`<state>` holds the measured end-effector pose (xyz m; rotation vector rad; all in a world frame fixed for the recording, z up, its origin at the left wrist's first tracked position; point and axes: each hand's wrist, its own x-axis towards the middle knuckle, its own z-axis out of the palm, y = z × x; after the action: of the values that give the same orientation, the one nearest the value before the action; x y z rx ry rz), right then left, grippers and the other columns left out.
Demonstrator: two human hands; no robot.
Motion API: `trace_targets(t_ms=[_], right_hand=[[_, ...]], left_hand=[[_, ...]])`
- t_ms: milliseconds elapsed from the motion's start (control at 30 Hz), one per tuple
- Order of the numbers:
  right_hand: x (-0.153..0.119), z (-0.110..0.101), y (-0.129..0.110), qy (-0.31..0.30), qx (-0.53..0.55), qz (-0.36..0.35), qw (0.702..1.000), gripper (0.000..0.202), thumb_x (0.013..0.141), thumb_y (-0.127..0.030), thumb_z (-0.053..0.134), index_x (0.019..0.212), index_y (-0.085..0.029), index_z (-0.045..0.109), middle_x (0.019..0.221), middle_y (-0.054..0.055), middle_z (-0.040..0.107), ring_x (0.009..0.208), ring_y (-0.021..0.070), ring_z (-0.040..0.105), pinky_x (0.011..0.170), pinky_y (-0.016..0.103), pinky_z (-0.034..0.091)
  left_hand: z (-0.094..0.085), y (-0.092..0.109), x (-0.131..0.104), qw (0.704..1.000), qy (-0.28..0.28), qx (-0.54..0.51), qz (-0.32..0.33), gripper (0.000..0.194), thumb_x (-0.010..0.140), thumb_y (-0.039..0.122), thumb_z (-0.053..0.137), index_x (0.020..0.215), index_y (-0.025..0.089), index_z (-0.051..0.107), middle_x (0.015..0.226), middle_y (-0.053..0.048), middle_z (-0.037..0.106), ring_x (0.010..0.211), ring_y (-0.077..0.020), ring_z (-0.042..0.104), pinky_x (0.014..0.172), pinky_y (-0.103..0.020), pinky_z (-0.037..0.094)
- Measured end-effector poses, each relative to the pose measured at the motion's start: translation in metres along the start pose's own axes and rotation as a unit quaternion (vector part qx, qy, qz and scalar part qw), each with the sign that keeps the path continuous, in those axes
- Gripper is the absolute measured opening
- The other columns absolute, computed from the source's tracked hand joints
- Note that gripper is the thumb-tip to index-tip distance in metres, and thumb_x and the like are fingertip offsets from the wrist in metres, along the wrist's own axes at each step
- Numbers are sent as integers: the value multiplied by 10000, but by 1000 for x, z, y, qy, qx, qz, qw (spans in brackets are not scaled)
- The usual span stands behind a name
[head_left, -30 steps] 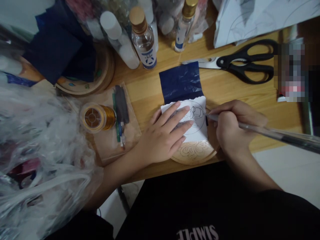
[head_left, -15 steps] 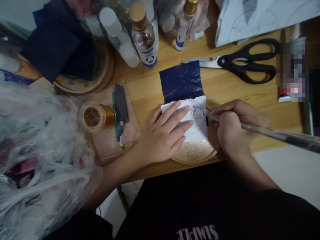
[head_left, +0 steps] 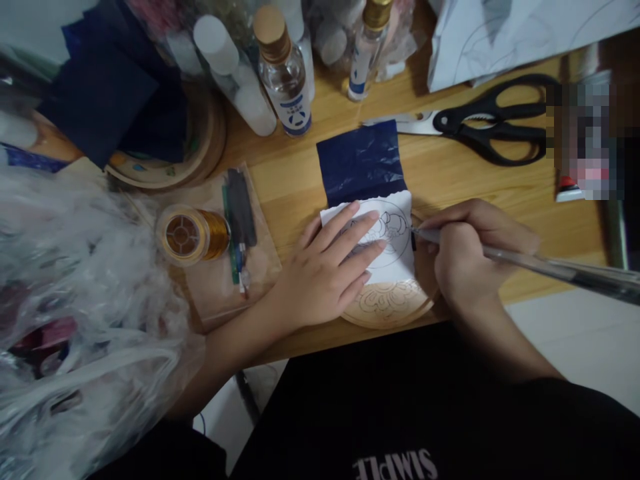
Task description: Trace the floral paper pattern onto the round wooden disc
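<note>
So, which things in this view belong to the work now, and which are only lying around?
In use:
- pen, held in the right hand
- white drawn paper, under the left hand
- dark blue sheet, extending past the paper
- round wooden piece underneath

Apparently just lying around:
- scissors
- spool
- brown-capped bottle
- clear plastic bag

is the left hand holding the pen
No, the right hand grips the pen, while the left hand lies on the white paper.
</note>
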<state>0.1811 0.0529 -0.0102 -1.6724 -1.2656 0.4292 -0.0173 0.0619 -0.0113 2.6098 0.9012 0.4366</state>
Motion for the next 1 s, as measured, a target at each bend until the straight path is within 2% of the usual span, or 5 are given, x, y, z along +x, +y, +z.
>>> trace_targets(t_ms=[167, 367, 533, 700, 1000], right_hand=[[0, 0, 2, -14, -8, -14, 1000, 221, 686, -89, 507, 615, -209, 678, 516, -65, 608, 460, 80, 530, 455, 228, 388], [0, -2, -1, -19, -25, 0, 1000, 235, 678, -104, 492, 588, -244, 658, 492, -55, 584, 449, 116, 517, 438, 269, 381], [0, -3, -1, -34, -41, 8, 999, 256, 704, -107, 501, 620, -274, 676, 537, -36, 631, 482, 145, 556, 464, 304, 409], [0, -4, 2, -46, -16, -36, 998, 235, 691, -108, 508, 614, -262, 667, 507, -47, 601, 451, 126, 522, 440, 289, 377], [0, -5, 0, -51, -19, -31, 998, 251, 691, -96, 507, 623, -265, 679, 520, -52, 615, 463, 126, 528, 457, 287, 385]], left_hand=[[0, 0, 0, 1000, 0, -6, -4, 345, 965, 285, 536, 1292, 185, 579, 1497, -117, 501, 1436, -322, 372, 1117, -520, 335], [0, 1, -1, 1000, -3, -20, -13, 346, 972, 282, 519, 1302, 191, 573, 1508, -110, 490, 1450, -312, 356, 1145, -518, 309], [0, 1, 0, 999, -10, -26, -19, 339, 974, 289, 519, 1297, 203, 577, 1518, -96, 481, 1458, -305, 344, 1156, -519, 301], [0, 1, 0, 1000, -12, -16, -16, 343, 972, 286, 526, 1303, 211, 573, 1523, -90, 476, 1456, -304, 350, 1145, -519, 312], [1, 1, 0, 1000, -3, -21, -17, 343, 960, 277, 541, 1292, 198, 574, 1509, -103, 490, 1458, -308, 344, 1150, -521, 309]])
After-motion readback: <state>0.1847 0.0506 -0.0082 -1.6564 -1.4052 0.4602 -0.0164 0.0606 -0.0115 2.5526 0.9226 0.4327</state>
